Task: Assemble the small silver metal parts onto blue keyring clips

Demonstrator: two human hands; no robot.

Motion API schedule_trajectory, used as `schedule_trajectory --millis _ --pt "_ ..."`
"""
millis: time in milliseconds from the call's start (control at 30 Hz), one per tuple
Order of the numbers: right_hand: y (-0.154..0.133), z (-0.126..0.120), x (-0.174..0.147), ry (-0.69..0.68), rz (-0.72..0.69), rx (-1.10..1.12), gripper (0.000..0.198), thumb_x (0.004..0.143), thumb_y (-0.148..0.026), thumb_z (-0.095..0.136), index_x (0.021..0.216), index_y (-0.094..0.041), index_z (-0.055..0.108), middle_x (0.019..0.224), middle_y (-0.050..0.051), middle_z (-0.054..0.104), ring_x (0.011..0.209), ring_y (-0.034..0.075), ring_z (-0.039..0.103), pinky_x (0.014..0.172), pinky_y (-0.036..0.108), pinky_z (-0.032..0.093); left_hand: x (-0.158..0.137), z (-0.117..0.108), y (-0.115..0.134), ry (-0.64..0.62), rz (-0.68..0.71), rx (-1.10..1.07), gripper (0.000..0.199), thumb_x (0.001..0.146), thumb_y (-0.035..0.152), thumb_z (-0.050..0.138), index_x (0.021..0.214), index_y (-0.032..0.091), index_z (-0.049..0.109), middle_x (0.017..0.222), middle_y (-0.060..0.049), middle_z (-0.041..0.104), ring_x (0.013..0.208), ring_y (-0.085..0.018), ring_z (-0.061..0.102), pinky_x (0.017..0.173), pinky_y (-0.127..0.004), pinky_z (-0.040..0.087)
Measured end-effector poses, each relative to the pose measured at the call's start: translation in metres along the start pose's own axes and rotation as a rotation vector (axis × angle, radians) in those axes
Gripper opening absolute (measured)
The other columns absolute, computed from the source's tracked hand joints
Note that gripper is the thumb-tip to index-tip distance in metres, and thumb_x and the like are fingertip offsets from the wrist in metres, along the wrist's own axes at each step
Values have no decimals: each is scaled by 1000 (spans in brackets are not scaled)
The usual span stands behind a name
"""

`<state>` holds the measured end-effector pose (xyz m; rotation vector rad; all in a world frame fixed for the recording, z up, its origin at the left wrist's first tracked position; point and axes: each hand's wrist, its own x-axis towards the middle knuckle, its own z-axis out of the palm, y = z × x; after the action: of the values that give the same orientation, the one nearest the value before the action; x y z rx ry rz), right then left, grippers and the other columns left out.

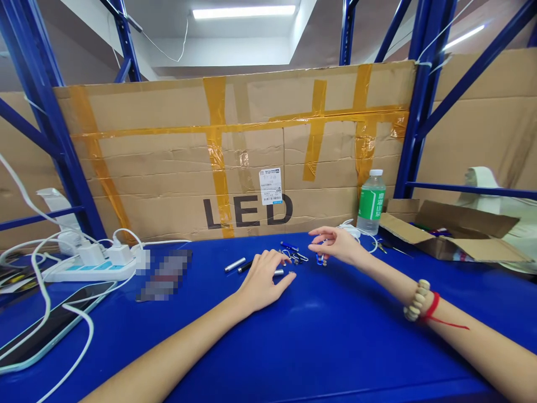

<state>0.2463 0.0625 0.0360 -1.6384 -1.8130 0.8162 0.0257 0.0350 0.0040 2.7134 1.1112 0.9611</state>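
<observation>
My left hand [265,281] rests low over the blue tabletop, palm down, thumb apart from the curved fingers. A silver cylinder [278,272] shows between thumb and fingers, partly covered. Left of that hand lie another silver cylinder [235,265] and a black cylinder [244,267], its end hidden by the fingers. Beyond the fingertips are a blue cylinder [289,246] and small metal clasps [298,257]. My right hand [338,244] hovers with thumb and fingers apart. Just beneath it is a small blue piece with metal parts [321,259]; whether the fingers touch it is unclear.
A water bottle [371,202] stands behind my right hand, beside a white cable [350,226]. An open cardboard box [457,224] is at right. On the left are a power strip [94,271], a phone [54,322] and loose white cables. A large cardboard sheet [168,179] closes the back.
</observation>
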Motion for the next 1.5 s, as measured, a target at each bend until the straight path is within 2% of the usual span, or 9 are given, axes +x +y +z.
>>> schedule_trajectory --millis 133,333,433,500,667,833,1100,1300,1500 --pt "-19 16 -17 -65 -40 172 96 49 -71 45 128 -20 29 114 4 44 65 -16 48 60 -3 44 -1 6 6 84 -132 -186 34 84 43 47 108 19 43 90 -3 53 83 -16 47 77 -31 35" --pt "-32 28 -36 -288 -176 249 84 63 -63 38 133 -24 16 121 5 37 79 -17 49 71 -4 48 -1 8 6 15 -118 -324 43 85 34 48 122 17 35 87 -3 53 76 -13 49 71 -26 37" --pt "-32 32 -38 -393 -184 254 84 63 -62 40 134 -27 11 124 4 33 86 -16 49 70 -4 48 1 7 5 -18 -3 -338 23 88 31 41 99 14 53 84 -3 56 73 -12 50 68 -24 36" --pt "-31 34 -38 -418 -172 260 84 62 -61 42 133 -30 9 127 2 30 88 -17 49 70 -5 48 2 6 6 -28 63 -336 25 89 29 40 79 12 57 81 -4 57 74 -12 50 68 -23 35" --pt "-27 33 -34 -334 -155 229 81 60 -64 43 130 -36 15 130 -2 25 92 -16 48 68 -4 48 4 5 8 24 -86 -437 27 86 29 43 72 10 56 68 -2 53 60 -9 43 58 -21 32" --pt "-21 28 -27 -191 -100 101 82 55 -70 42 125 -29 32 125 -3 33 89 -15 46 60 -3 46 5 4 3 59 -245 -728 17 83 27 48 90 12 51 72 -1 55 63 -9 50 60 -20 39" --pt "-22 37 -31 -375 -136 -51 91 53 -71 41 128 -22 34 116 1 42 75 -17 47 54 -5 39 7 5 0 40 -254 -788 18 80 28 52 86 11 49 70 -2 56 60 -8 51 55 -19 38" --pt "-23 39 -33 -363 -123 -49 96 54 -77 32 131 -20 31 109 1 47 71 -17 46 52 -7 36 9 6 -1 52 -322 -853 21 79 29 53 79 11 44 64 -2 55 56 -8 50 50 -18 36" --pt "-22 40 -33 -382 -104 -61 96 54 -78 33 132 -21 30 105 0 49 65 -19 41 50 -6 33 7 6 2 21 -282 -855 22 75 29 59 79 10 47 71 -3 55 55 -6 48 51 -18 39"
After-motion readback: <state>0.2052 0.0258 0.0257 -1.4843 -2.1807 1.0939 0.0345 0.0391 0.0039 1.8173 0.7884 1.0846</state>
